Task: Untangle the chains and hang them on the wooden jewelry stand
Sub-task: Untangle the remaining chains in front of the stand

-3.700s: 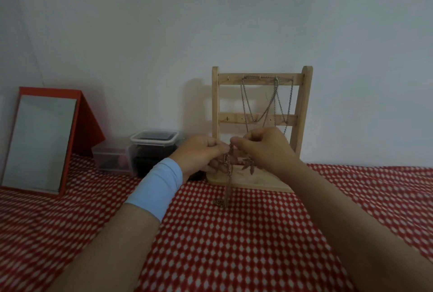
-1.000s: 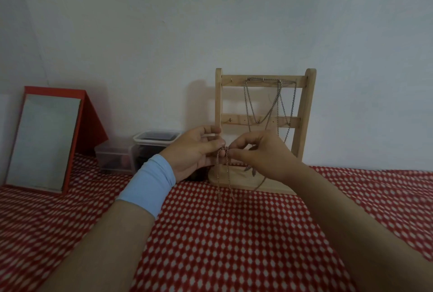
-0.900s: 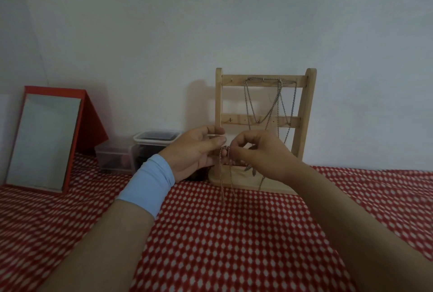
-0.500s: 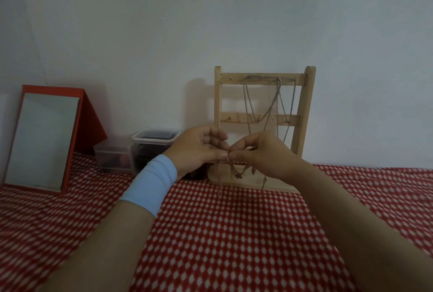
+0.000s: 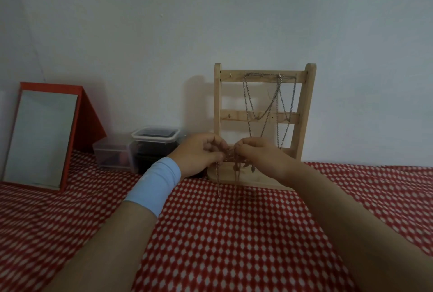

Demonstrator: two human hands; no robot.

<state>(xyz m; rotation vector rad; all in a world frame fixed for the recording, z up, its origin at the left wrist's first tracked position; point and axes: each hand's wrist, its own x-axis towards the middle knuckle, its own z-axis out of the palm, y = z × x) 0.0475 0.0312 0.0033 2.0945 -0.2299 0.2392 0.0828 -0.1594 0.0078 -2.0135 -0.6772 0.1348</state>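
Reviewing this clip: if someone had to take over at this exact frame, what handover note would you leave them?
Left hand: pinches the tangled chain.
Right hand: pinches the same tangle from the other side. Both grips are held above the red checked cloth, just in front of the wooden jewelry stand.
Done: several hung chains drape from the stand's top bar.
Left: free the held tangle, whose strands dangle below the hands, then hang it on the stand. How many chains are in the tangle cannot be told. The hook at the top bar's left end looks free.
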